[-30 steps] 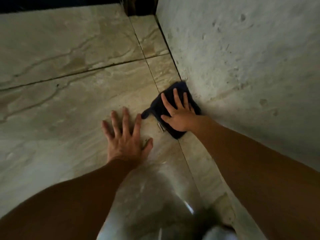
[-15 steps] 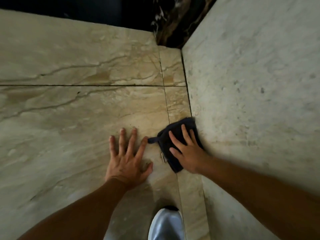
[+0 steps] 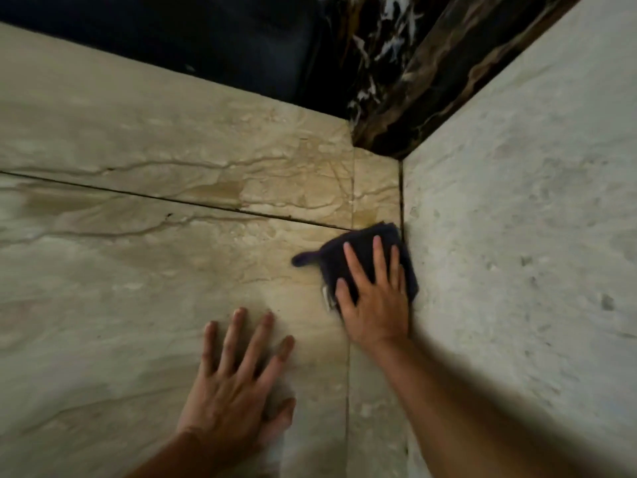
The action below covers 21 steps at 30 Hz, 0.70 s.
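A dark folded cloth (image 3: 362, 248) lies on the beige marble floor (image 3: 138, 288), right against the foot of the pale wall (image 3: 517, 236). My right hand (image 3: 374, 298) presses flat on the cloth with straight, spread fingers and covers its near half. My left hand (image 3: 238, 384) rests flat on the bare floor to the left and nearer to me, fingers spread, holding nothing. A small corner of the cloth sticks out to the left.
The pale rough wall runs along the right side. A dark marble skirting (image 3: 396, 98) and a black area (image 3: 172, 36) close the far end. Dark grout lines (image 3: 172, 200) cross the floor tiles.
My right hand has slid the cloth forward along the wall, past the cross grout line. My left hand has shifted forward on the floor. The camera has moved forward, and the shoe has left the view.
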Each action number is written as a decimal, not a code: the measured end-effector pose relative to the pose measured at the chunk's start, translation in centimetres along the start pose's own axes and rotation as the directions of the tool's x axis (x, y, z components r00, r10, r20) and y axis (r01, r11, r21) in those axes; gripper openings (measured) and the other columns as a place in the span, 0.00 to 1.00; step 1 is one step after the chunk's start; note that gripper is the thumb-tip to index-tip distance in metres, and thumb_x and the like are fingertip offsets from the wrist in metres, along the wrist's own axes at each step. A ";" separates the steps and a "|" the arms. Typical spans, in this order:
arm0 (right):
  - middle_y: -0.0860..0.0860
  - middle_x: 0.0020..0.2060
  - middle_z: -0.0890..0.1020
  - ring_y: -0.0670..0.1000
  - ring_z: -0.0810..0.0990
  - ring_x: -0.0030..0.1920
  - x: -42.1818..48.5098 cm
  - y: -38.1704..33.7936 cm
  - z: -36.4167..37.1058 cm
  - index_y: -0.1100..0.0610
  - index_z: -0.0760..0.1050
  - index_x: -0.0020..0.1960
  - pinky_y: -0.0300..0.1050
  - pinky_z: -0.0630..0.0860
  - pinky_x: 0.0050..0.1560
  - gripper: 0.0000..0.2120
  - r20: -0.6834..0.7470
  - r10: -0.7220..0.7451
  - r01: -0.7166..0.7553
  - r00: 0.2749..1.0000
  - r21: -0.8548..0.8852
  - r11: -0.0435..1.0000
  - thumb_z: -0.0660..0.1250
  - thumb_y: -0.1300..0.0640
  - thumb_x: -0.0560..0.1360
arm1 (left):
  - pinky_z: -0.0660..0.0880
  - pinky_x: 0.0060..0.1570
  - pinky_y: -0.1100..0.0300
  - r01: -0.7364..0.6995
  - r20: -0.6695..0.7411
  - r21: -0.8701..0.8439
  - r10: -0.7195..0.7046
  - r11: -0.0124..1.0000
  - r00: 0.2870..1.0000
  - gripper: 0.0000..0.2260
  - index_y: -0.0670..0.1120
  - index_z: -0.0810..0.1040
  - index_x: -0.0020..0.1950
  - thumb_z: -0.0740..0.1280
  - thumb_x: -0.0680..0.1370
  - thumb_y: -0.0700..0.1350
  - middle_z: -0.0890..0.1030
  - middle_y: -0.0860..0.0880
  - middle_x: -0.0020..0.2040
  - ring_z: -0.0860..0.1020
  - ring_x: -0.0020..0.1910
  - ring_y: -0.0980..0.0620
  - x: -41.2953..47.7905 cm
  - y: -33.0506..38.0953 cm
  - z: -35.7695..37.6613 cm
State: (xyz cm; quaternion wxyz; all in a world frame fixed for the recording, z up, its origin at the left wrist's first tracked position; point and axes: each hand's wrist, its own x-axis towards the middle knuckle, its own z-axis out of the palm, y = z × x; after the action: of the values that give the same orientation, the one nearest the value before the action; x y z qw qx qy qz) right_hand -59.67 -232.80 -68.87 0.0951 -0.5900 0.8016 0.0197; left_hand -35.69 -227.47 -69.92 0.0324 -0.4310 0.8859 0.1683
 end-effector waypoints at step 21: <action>0.54 0.82 0.43 0.63 0.39 0.80 26.4 -11.9 -2.9 0.36 0.43 0.79 0.62 0.40 0.78 0.29 0.040 -0.208 0.207 0.977 0.032 0.978 0.47 0.38 0.80 | 0.41 0.72 0.27 0.542 -0.105 -0.038 -0.543 0.839 0.833 0.44 0.59 0.37 0.80 0.38 0.67 0.78 0.37 0.46 0.82 0.36 0.78 0.31 25.8 -19.4 -10.6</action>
State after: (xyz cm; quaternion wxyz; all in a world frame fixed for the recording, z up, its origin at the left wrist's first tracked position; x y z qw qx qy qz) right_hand -56.33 -261.68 -69.66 0.1221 -0.6685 0.7335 0.0115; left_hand -35.89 -261.39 -70.37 0.0279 -0.6731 0.7273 0.1309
